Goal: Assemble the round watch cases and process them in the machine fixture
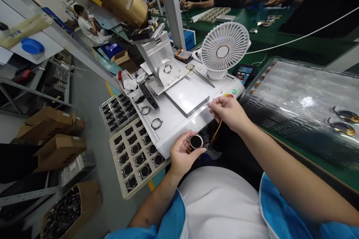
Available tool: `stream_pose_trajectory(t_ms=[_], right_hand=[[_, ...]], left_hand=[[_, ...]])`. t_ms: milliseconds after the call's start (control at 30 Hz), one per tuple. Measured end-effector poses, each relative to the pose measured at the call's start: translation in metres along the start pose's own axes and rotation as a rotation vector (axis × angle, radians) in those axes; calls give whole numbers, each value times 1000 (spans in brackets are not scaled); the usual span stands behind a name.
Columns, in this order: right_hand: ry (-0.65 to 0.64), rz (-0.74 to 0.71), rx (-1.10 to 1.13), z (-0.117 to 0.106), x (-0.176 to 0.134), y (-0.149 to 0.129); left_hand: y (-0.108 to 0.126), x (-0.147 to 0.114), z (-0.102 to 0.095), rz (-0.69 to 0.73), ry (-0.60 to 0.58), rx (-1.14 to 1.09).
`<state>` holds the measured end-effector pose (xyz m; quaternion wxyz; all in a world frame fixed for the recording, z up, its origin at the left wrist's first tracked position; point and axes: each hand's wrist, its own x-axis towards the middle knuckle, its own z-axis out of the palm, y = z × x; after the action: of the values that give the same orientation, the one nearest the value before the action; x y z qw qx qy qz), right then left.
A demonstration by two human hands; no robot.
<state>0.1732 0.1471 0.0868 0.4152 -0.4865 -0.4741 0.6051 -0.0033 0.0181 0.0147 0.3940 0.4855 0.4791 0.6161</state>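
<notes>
My left hand [182, 153] is closed around a round watch case [196, 141] with a black face and a pale metal rim. The case is held level with the front edge of the white machine base, its face turned up. Just beyond it, my right hand [228, 112] is raised near that edge, thumb and fingertips pinched together. Whatever sits in the pinch is too small to make out. An orange cord [217, 130] runs down from beneath my right hand toward the watch case; whether the fingers hold it is unclear.
The machine base [165, 134] carries a metal plate [187, 95], tweezers [204, 77] and a white fan [224, 46]. At lower left lies a tray of watch cases [140, 171]. Stacked clear plastic trays [303, 97] stand on the right. Co-workers sit across the green table.
</notes>
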Motion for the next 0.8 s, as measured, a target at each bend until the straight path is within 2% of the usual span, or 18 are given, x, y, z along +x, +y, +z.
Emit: stream_pose_trajectory(t_ms=[100,167,267,533,600,700,800], right_hand=[[-257,85,-69,5,-39,13],[-334,131,-105,9,-57,22],[-335,115,-149,12,-67,31],[-322,61,-240,9,-63,34],[-280,27,-265,12,-63,35],[-266,14,-229,14,-64,37],[-316,69,-133,-5,-69,36]], left_hand=[[2,0,2,18,-13,86],[2,0,3,45,-37,115],[2,0,5,72,-54,132],[6,-2,7,53,-27,190],[6,-3,8,60,-22,198],[3,-6,11,89,-34,202],[1,-8,13,141,-122,222]])
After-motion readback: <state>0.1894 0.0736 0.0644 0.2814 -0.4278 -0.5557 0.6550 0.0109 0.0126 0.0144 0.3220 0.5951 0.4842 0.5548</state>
